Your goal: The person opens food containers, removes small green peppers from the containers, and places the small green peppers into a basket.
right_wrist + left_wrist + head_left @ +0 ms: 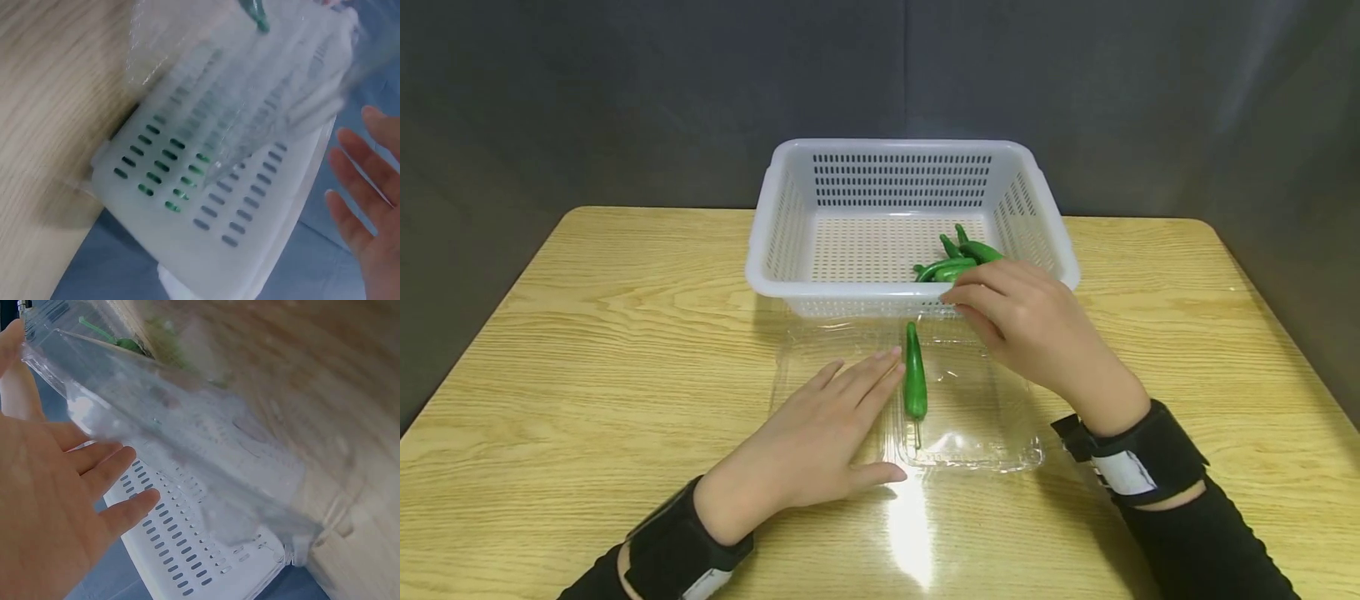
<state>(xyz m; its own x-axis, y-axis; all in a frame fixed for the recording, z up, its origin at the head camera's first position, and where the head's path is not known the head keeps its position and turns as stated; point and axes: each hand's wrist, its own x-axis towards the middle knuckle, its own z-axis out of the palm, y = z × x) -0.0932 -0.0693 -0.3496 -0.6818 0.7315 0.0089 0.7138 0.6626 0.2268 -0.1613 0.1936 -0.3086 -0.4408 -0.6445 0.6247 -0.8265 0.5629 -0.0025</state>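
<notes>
A clear plastic clamshell container (981, 417) lies opened out on the table. One green chili pepper (915, 375) rests lengthwise in its right half, beside the middle fold. My left hand (812, 437) is spread with straight fingers over the left half, fingertips close to the pepper; in the left wrist view the palm (47, 506) is bare. Over the front right rim of the white basket (850, 289) hangs my right hand (1026, 321), its fingers loosely bent. Nothing shows in the right hand (375, 181) in the right wrist view. Several green peppers (955, 267) lie beyond it in the basket, partly hidden.
The slotted basket stands at the back middle of the wooden table (625, 350), directly behind the container. A dark backdrop (662, 100) rises behind the table. Bare wood extends to the left and right of the container.
</notes>
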